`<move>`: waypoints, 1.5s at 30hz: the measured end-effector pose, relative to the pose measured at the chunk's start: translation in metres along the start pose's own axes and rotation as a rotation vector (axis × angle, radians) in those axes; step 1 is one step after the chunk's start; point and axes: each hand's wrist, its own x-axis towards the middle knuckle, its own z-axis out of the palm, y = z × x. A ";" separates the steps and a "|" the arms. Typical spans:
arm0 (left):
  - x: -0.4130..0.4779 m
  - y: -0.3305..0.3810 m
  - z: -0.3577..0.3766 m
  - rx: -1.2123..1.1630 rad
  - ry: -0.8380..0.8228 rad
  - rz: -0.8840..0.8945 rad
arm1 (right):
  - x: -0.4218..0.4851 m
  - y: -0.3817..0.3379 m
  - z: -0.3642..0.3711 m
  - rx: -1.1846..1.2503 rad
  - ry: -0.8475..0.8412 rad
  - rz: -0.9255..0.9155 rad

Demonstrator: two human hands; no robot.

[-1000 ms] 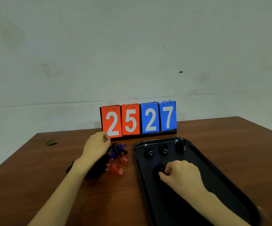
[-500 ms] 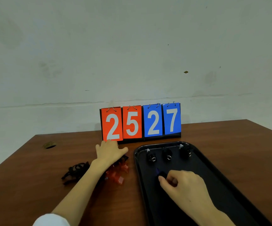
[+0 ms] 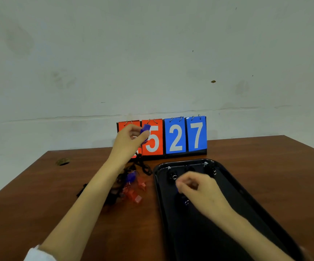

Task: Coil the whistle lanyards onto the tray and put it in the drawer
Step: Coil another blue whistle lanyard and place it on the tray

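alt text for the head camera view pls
The left hand holds a purple whistle up before a red and blue flip scoreboard, above a tangle of red and purple whistles on the brown table. The right hand, fingers curled, hovers over a black tray holding coiled lanyards.

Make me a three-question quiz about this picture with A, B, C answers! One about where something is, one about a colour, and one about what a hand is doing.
1. Where is the pile of loose whistles?
A) on the table, left of the tray
B) inside the tray
C) in a drawer

2. What colour is the held whistle in the left hand?
A) yellow
B) purple
C) green

3. What is the left hand doing?
A) lying flat on the table
B) pushing the tray
C) holding its whistle up in the air

Answers:
1 A: the pile lies on the wood beside the tray's left rim.
2 B: purple shows at the top of the hand.
3 C: the hand is up in front of the scoreboard.
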 end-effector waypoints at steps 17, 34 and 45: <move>-0.020 0.009 0.013 -0.193 -0.432 -0.188 | 0.075 -0.051 0.001 1.074 0.049 0.127; 0.010 -0.034 -0.035 0.403 -0.384 -0.245 | 0.051 0.008 -0.038 0.652 0.241 0.272; 0.013 -0.055 -0.065 -0.311 -0.559 -0.587 | 0.045 0.028 -0.042 -0.037 0.503 0.163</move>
